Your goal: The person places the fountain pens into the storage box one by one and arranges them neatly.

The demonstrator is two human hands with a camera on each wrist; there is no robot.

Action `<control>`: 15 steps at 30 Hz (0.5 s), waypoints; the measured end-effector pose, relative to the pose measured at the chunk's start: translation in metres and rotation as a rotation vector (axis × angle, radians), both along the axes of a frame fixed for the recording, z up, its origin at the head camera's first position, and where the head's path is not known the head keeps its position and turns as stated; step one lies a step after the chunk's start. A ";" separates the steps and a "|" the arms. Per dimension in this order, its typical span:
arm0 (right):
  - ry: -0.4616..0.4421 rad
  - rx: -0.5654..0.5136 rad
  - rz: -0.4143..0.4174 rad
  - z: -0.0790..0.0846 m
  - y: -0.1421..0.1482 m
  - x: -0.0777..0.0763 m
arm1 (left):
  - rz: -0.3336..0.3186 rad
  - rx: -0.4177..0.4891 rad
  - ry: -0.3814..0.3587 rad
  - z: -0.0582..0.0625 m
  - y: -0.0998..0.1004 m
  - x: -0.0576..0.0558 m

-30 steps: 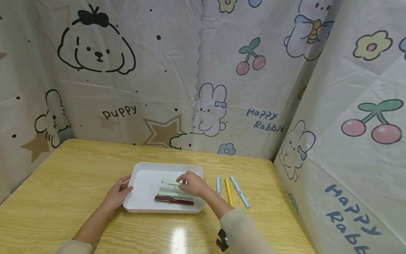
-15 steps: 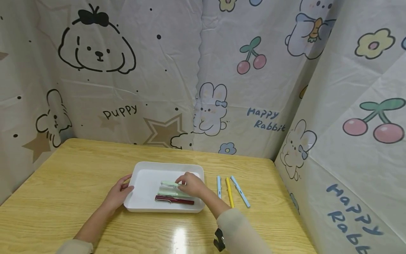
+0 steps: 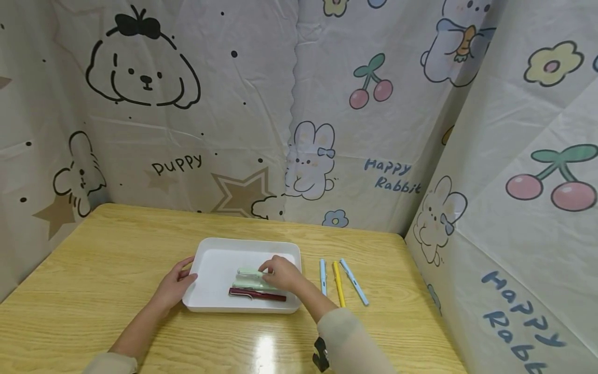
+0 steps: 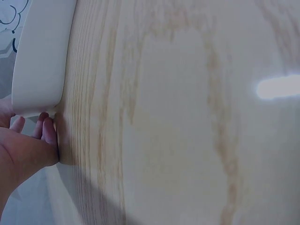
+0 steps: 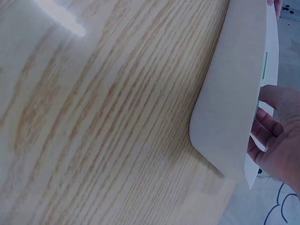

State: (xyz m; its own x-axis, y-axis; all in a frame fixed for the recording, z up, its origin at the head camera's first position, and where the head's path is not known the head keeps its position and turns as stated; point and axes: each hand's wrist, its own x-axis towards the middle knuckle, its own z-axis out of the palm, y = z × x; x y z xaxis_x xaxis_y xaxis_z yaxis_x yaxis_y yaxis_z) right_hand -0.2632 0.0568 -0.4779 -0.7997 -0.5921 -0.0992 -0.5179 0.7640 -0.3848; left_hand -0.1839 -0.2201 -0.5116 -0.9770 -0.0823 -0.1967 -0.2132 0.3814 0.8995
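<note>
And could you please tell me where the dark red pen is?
In the head view, the dark red pen lies inside the white tray, along its near side, right of centre, beside the pale green pens.

White glare (image 3: 264, 353) streaks the glossy table (image 3: 117, 249); wrist views look bluish.

Flat on the wooden table (image 3: 140, 236), a white tray (image 3: 212, 275), rectangular and round-cornered, left edge in the left hand (image 3: 174, 287). Inside, lying lengthwise, a pale green pen (image 3: 249, 271), right end at the fingers of the right hand (image 3: 283, 274). Just nearer, more pale green (pen count hard to tell), then a dark red pen (image 3: 259, 296) with a metal clip, roughly parallel.
</note>
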 end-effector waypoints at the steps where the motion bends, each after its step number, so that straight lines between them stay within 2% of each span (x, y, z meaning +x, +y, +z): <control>1: -0.001 -0.002 0.000 0.000 0.000 0.000 | 0.002 0.002 0.000 0.000 0.000 0.000; 15: -0.025 -0.016 -0.005 -0.004 0.000 -0.001 | -0.003 0.007 0.004 -0.003 -0.001 0.000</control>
State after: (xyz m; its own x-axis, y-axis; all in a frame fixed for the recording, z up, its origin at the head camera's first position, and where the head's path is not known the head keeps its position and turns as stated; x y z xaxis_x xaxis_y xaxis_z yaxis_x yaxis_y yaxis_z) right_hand -0.2640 0.0569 -0.4814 -0.8002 -0.5897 -0.1092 -0.5041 0.7601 -0.4100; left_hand -0.1844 -0.2209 -0.5147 -0.9779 -0.0777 -0.1939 -0.2088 0.3756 0.9029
